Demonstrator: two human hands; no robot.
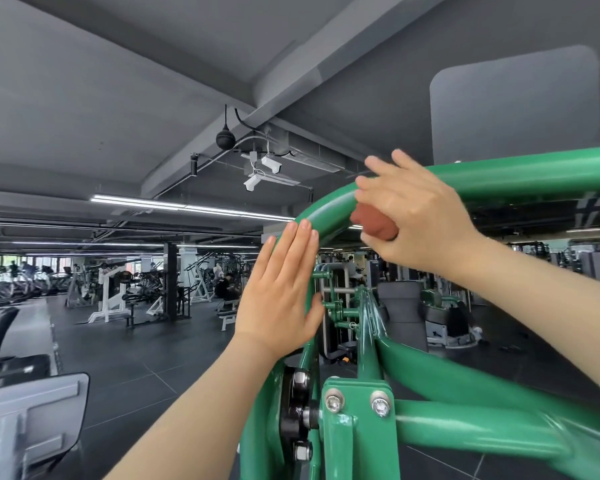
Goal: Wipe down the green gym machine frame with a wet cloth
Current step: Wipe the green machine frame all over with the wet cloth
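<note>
Up at the curved top bend of the thick green painted steel tube frame (329,206) of the gym machine, the right hand (413,216) reaches over the tube from the near side. Its fingers lie across the top of the tube while the thumb side pins a bunched reddish-brown cloth (374,223) against the underside of the bend, so the cloth is gripped between hand and tube. Only a small wad of the cloth shows below the palm; whether it is wet cannot be told.

Lower and to the left, the left hand (281,299) is held flat with its fingers straight and close together, pointing upward. Its fingertips touch the outer side of the same green tube where it curves downward, and it holds nothing.

Below the hands, at the bottom centre, a green bracket (357,410) carries two silver hex bolts (380,407), and a black pivot stack with large nuts (300,414) sits just left of it. More green tubes run off to the right.

Behind, a dark rubber-tiled floor (136,358) stretches toward white and black weight machines (111,296), under a grey ceiling with long strip lights (187,207) and a black hanging round fixture (226,138).
</note>
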